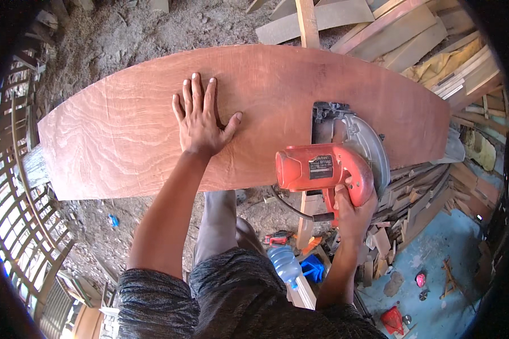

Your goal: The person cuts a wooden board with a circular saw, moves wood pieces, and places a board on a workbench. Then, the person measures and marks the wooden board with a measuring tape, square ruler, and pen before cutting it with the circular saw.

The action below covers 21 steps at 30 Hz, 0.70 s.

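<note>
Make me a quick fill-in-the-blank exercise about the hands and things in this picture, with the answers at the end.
1. The left hand, with all ____ digits showing, lies on the wooden board.
2. The circular saw is gripped by the person's ____ hand.
3. The saw's motor housing is coloured ____.
4. The translucent bottle near the person's legs is tinted ____.

Missing words: five; right; red; blue.

Soft daylight, bright glare through the slatted wall [19, 155] at left, bowed edges, black fisheye corners
</note>
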Available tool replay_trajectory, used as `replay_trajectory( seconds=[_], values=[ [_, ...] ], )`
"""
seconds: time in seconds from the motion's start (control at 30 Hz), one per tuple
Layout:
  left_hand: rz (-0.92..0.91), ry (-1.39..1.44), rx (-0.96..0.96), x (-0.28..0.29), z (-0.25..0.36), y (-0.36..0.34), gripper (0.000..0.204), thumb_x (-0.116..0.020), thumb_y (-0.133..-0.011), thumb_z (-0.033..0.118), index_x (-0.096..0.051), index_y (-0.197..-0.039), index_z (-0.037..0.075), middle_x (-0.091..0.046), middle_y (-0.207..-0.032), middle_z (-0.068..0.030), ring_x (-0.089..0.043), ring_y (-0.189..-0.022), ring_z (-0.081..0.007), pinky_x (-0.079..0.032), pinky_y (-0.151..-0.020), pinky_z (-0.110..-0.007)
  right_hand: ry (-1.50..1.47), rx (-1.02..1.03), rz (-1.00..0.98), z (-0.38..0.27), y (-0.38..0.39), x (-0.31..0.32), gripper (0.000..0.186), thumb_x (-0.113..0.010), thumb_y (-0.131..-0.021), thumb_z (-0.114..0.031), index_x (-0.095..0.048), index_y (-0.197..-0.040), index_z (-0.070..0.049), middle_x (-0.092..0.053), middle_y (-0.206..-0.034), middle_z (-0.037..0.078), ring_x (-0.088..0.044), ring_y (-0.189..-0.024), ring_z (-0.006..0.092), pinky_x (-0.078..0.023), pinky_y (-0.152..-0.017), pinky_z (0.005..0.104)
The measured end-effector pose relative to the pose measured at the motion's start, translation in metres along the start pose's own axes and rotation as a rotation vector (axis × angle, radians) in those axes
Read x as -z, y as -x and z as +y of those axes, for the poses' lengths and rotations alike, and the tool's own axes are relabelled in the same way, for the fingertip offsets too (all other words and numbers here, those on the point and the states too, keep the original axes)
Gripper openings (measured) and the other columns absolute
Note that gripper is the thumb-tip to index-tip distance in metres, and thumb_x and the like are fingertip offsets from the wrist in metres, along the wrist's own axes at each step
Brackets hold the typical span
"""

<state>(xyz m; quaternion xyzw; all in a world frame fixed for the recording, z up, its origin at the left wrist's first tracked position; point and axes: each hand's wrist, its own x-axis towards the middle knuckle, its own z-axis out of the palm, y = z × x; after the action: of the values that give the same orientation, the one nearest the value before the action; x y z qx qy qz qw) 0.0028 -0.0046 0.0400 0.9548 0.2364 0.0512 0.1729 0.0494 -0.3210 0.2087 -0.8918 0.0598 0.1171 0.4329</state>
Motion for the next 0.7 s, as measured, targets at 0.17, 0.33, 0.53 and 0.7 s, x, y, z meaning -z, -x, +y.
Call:
replay_trajectory(
  seconds=[0.17,0.33,0.53,0.7],
  values=[
    [-0.014,0.011,-0.001,0.002,0.001,-0.001,0.097,-0.06,-0.09,0.066,-0.031,-0.161,0.007,-0.018,-0.17,-0.0253,-0.014,-0.158,-0.0421,-0.007,-0.125,-0.062,0.02,-0.023,-0.01,-0.005,-0.005,0.0,0.031,-0.074,-0.082,0.0,-0.068,-0.113,0.002,-0.07,-0.107,0.011,-0.068,-0.098,0.0206,-0.055,-0.092,0.0362],
    [-0.037,0.029,0.002,0.009,0.003,-0.003,0.097,-0.062,-0.09,0.065,-0.031,-0.161,0.007,-0.018,-0.17,-0.0259,-0.014,-0.158,-0.0428,-0.007,-0.125,-0.062,0.097,0.034,-0.014,-0.008,-0.006,0.002,0.025,-0.074,-0.086,0.0,-0.064,-0.109,0.0,-0.066,-0.097,0.008,-0.063,-0.08,0.0146,-0.051,-0.074,0.0312],
    [-0.056,0.017,0.008,0.007,0.001,-0.003,0.098,-0.062,-0.089,0.065,-0.032,-0.161,0.006,-0.018,-0.17,-0.0261,-0.013,-0.158,-0.0432,-0.006,-0.125,-0.062,0.098,0.002,0.024,-0.016,-0.011,-0.004,0.027,-0.075,-0.088,-0.004,-0.062,-0.111,0.0,-0.066,-0.097,0.007,-0.062,-0.079,0.0147,-0.05,-0.072,0.0317],
    [-0.075,0.022,0.011,0.008,0.002,-0.004,0.098,-0.062,-0.089,0.066,-0.032,-0.161,0.006,-0.017,-0.17,-0.0261,-0.013,-0.158,-0.0432,-0.005,-0.124,-0.062,0.081,-0.049,-0.008,-0.024,-0.018,-0.006,0.031,-0.076,-0.086,-0.01,-0.065,-0.112,0.001,-0.069,-0.102,0.011,-0.067,-0.093,0.022,-0.052,-0.087,0.0384]
  ],
)
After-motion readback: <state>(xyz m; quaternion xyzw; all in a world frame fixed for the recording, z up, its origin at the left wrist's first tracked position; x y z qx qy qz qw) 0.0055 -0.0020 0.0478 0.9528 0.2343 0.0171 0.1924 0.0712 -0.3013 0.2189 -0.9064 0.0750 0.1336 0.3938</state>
